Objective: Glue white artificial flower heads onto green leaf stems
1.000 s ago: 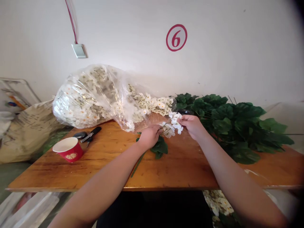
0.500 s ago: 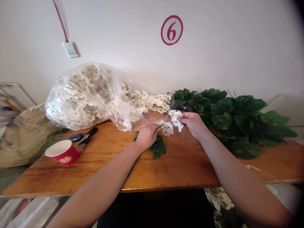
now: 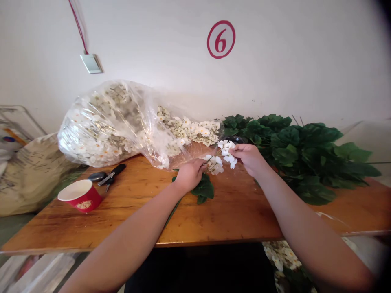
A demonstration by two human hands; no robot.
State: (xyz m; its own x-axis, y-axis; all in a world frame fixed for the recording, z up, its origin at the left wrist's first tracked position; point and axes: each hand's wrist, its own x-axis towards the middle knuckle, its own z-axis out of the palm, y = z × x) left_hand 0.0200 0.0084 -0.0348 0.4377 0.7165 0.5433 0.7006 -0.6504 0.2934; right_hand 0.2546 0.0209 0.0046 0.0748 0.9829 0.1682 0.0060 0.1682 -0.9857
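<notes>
My left hand is closed around the stem of an artificial flower, whose green leaves show below the fingers and whose stalk runs down toward the table's front edge. White blossoms stick out to the right of that hand. With thumb and forefinger, my right hand pinches the white petals at the spray's right end. The fingertips hide exactly where the petals are held.
A clear plastic bag of white flowers lies at the back left of the wooden table. Green leaf stems are heaped at the right. A red paper cup and keys sit at the left.
My right hand has shifted very slightly to the right with the white petals. The left hand keeps its hold on the stem in nearly the same place.
</notes>
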